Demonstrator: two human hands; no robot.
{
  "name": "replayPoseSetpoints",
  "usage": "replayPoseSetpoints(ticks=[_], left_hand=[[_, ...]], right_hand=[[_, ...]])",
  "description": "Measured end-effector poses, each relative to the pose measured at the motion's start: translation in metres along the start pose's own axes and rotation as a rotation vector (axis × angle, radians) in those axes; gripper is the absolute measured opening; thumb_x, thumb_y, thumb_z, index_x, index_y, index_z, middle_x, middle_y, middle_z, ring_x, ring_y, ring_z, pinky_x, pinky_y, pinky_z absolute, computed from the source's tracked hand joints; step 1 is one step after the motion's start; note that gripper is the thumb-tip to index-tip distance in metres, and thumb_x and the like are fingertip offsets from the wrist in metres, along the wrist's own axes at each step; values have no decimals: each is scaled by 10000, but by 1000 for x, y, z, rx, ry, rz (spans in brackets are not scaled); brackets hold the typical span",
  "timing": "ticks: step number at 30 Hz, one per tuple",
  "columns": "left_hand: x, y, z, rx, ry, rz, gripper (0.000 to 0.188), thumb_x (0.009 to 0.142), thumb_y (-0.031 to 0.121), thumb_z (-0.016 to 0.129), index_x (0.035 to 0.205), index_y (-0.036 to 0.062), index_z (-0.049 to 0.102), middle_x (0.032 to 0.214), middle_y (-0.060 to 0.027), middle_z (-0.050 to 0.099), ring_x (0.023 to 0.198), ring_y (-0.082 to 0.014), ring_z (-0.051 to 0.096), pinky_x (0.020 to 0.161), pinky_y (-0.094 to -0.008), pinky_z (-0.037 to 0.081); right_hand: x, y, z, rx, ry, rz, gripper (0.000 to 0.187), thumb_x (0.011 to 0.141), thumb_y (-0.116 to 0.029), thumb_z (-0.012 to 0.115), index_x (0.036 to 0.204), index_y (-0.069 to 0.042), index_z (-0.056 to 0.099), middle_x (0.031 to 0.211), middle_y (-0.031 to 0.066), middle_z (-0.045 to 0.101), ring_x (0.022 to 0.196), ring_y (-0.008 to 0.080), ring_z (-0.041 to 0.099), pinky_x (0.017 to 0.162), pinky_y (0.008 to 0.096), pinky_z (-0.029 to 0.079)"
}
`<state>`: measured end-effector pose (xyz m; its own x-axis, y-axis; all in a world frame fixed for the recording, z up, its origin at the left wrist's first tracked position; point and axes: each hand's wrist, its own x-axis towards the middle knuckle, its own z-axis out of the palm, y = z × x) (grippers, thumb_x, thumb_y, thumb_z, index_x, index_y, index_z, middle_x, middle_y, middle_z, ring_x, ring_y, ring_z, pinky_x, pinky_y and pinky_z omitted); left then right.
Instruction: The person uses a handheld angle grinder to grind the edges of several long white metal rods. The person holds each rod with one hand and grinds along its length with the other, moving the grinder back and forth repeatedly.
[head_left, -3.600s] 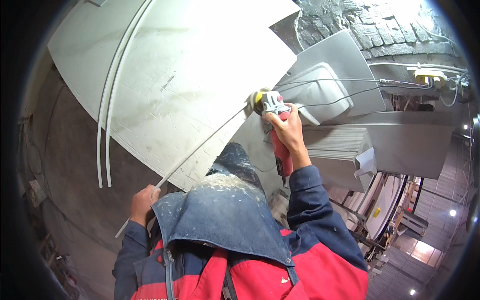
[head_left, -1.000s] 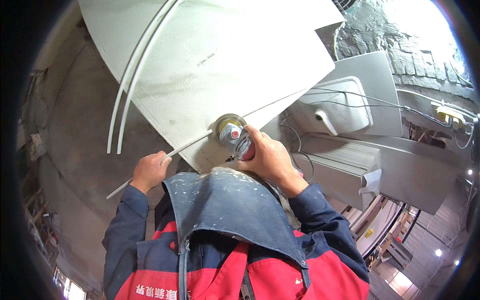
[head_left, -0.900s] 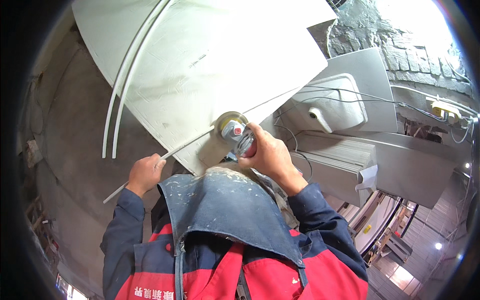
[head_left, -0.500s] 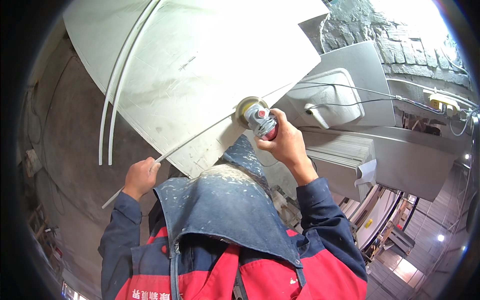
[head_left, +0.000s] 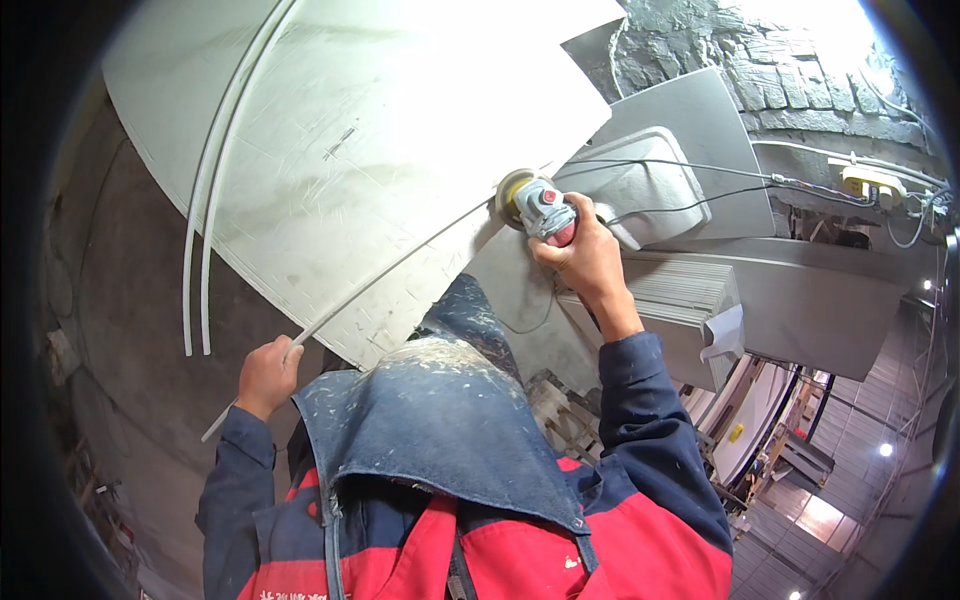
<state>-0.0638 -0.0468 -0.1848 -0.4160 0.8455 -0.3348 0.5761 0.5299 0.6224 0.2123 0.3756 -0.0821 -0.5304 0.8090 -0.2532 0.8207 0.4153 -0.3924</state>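
Note:
My left hand [head_left: 268, 378] is closed around a thin pale strip [head_left: 392, 268] near its lower left end, just off the corner of the white worktop [head_left: 330, 200]. The strip slants up to the right across the top. My right hand [head_left: 592, 255] grips an angle grinder [head_left: 546, 212] with a red and grey body. Its round disc, yellowish in the middle, sits over the strip near the worktop's right edge. Whether the disc touches the strip I cannot make out. Two more pale strips [head_left: 207, 230] lie on the worktop at the left, their ends overhanging the edge.
Dark cables [head_left: 690, 163] run from the grinder's side to a yellow power socket [head_left: 872, 184] by the rough wall. A white basin-shaped piece [head_left: 650, 170] leans at the right. Below it stands a stack of thin panels [head_left: 690, 285]. My dark apron [head_left: 440, 430] is close to the worktop's near edge.
My right hand and the grinder have moved right and slightly up along the strip toward the worktop's right edge. My left hand keeps its hold. The whole view has shifted a little.

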Motion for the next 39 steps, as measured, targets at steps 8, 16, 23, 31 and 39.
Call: replayPoseSetpoints(ticks=[8,16,23,31,39], left_hand=[[-1,0,-2,-2,-3,5,282,1030,261,656,876,33,593,793,-244,647,778,-502,632,651,-575,472],[-2,3,-2,-16,6,1,284,1032,261,653,874,35,586,785,-242,637,775,-506,625,649,-575,469],[-3,4,-1,-14,4,-15,297,1031,259,659,862,29,579,782,-241,629,775,-504,620,646,-566,464],[-5,12,-2,-32,0,-47,288,1030,271,661,882,32,598,789,-239,634,783,-496,626,660,-563,470],[-3,6,-4,13,5,-32,275,1033,282,653,899,46,608,804,-230,649,796,-490,633,666,-576,471]], right_hand=[[19,15,-15,-1,35,92,829,759,-412,876,1449,-82,557,1105,260,764,1041,398,763,923,453,593],[39,40,-19,-8,129,76,847,747,-457,865,1434,-72,554,1106,286,759,1045,435,756,914,476,594],[50,50,-23,11,168,122,859,757,-458,858,1446,-47,553,1199,281,747,1140,420,735,983,457,570],[15,38,-13,160,233,75,796,773,-405,871,1418,-53,565,1098,275,757,1025,395,763,898,442,594],[-51,-43,44,119,-236,-314,787,734,-287,855,1431,-79,552,977,227,734,858,424,747,779,489,620]])
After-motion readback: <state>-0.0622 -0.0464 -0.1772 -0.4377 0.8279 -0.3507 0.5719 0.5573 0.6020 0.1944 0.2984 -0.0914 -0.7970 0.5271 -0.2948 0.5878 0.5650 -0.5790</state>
